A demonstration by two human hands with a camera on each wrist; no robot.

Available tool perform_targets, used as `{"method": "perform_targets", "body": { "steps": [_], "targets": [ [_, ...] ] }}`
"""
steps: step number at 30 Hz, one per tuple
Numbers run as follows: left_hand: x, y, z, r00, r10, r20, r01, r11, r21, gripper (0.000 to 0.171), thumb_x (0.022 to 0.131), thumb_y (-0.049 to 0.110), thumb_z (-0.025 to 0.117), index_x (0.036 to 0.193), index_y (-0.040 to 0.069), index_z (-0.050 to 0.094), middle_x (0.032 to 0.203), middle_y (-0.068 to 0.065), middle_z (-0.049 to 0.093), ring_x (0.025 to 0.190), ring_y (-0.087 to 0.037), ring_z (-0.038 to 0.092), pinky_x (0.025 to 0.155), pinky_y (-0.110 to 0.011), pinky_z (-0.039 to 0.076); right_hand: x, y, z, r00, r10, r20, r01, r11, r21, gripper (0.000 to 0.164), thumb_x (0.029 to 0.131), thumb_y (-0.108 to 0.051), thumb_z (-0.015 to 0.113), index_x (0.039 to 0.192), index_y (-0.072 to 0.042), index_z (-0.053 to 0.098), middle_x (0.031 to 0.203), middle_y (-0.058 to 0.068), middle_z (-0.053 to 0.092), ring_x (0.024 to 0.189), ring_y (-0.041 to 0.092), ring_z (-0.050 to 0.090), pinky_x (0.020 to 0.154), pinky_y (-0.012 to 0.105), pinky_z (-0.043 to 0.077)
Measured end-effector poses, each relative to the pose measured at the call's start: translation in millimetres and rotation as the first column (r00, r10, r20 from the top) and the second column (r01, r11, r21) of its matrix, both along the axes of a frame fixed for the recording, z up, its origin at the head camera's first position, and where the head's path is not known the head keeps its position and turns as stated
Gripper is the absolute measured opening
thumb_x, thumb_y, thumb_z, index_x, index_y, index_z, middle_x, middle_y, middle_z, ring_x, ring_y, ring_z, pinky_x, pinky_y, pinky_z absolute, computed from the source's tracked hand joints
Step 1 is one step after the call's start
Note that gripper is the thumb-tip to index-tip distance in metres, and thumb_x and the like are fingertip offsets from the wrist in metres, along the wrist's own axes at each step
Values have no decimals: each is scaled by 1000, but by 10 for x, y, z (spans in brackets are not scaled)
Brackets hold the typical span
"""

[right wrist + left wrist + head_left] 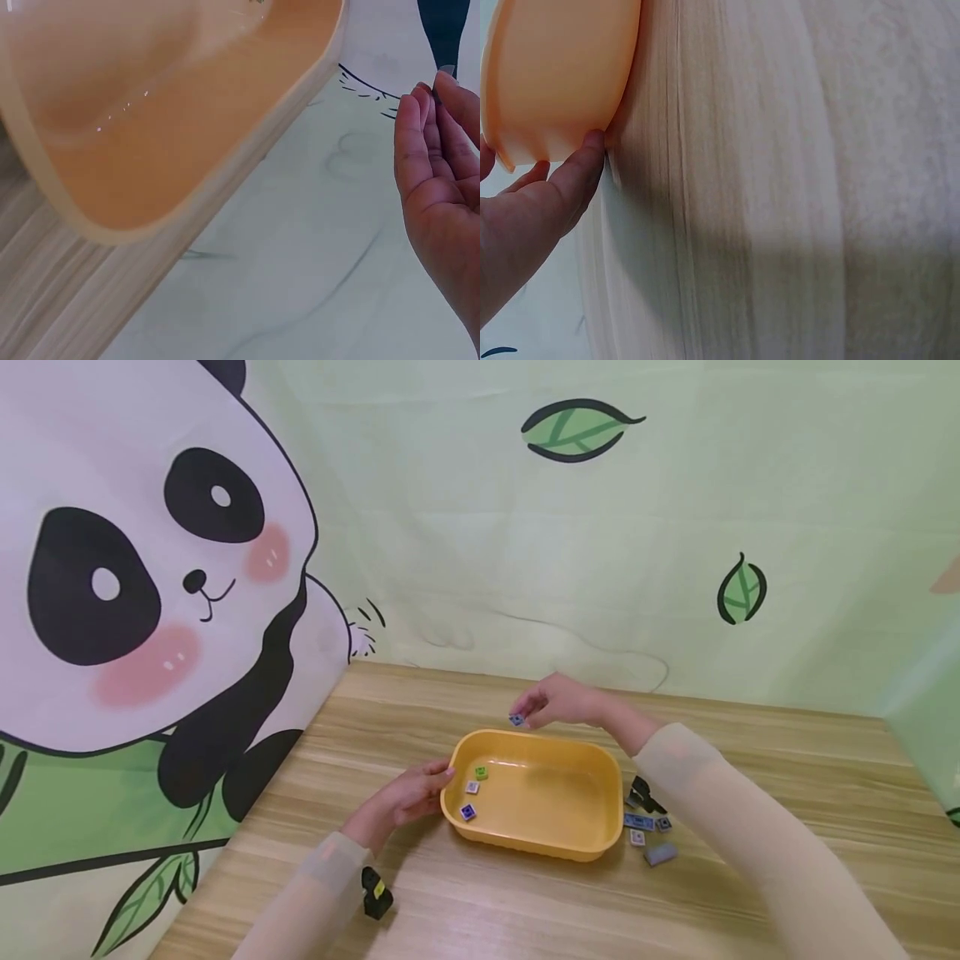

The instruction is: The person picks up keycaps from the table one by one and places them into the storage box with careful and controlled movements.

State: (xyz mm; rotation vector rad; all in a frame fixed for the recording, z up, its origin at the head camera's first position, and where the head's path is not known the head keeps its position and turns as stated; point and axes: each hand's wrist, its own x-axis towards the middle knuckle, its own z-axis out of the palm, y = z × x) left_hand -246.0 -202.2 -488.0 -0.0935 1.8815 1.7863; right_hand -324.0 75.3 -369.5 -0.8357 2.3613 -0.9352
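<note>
Near frame center, the right hand (558, 702) pinches a blue block (517, 720) near the yellow tray (543, 806). The left hand (414, 793) grips its left end.

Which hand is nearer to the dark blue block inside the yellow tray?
Left. The left hand holds the left end of the yellow tray, close to the dark blue block; the right hand is farther off, by the far rim, pinching a small blue piece.

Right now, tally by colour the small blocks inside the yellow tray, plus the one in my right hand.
Lime green block: 1, in the yellow tray
White block: 1, in the tray
Dark blue block: 1, in the tray
Lighter blue block: 1, in your right hand
Total: 4
</note>
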Motion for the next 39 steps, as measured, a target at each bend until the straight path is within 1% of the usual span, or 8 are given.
{"method": "perform_targets", "body": {
  "steps": [3,7,14,20,25,30,34,39],
  "targets": [
    [-1,-1,-2,1000,3,-4,-3,1000,2,53,112,18,39,160,0,27,161,-29,37,133,-25,51,116,-45,47,-25,-50,-37,1000,29,3,-29,1000,10,33,95,-8,70,127,-1,69,117,16,74,105,18,66,98,33,58],
    [-14,-25,-16,1000,-4,-13,4,1000,14,54,111,18,39,160,-1,26,161,-30,35,137,-29,49,119,-49,43,-52,-120,-85,997,73,26,-74,997,29,34,95,-8,70,127,-1,68,118,14,74,108,19,67,99,34,58],
    [21,-85,1,998,-45,-48,48,997,59,64,108,30,52,159,-1,29,157,-28,42,129,-22,55,114,-43,49,-64,-253,-238,984,152,95,-156,987,38,31,95,-6,68,126,-1,69,120,13,74,108,16,68,100,31,58],
    [3,-37,-31,1000,-10,-13,11,999,35,56,111,20,42,160,-2,26,161,-30,36,137,-28,49,121,-49,41,-79,-387,-409,971,185,150,-191,981,25,32,93,-2,69,124,4,68,119,17,74,103,12,67,95,25,58],
    [-11,-23,-38,1000,1,-1,-1,999,35,54,112,18,39,160,-3,26,160,-30,36,133,-25,51,121,-49,42,-79,-469,-487,965,184,185,-197,979,52,33,92,-1,70,125,3,68,120,17,73,104,13,67,94,24,58],
    [-3,-23,-42,1000,-12,-6,12,999,47,54,111,18,38,159,-5,25,159,-31,37,130,-23,53,120,-50,42,-91,-526,-557,968,204,144,-219,971,99,32,93,-3,70,124,2,69,119,16,74,102,13,67,93,23,57],
    [-10,-27,-52,1000,-9,-3,9,999,46,54,111,17,38,159,-6,25,159,-32,37,129,-23,53,121,-51,41,-126,-560,-645,965,245,90,-253,963,91,32,91,-2,70,122,5,69,118,18,75,101,13,68,92,22,57],
    [-6,-34,-57,1000,-8,-4,8,999,45,54,112,17,38,159,-6,25,159,-32,37,130,-23,53,121,-51,40,-129,-593,-737,962,252,108,-262,961,87,31,90,-1,70,120,4,70,118,18,75,101,12,68,92,22,57]
  ]
}}
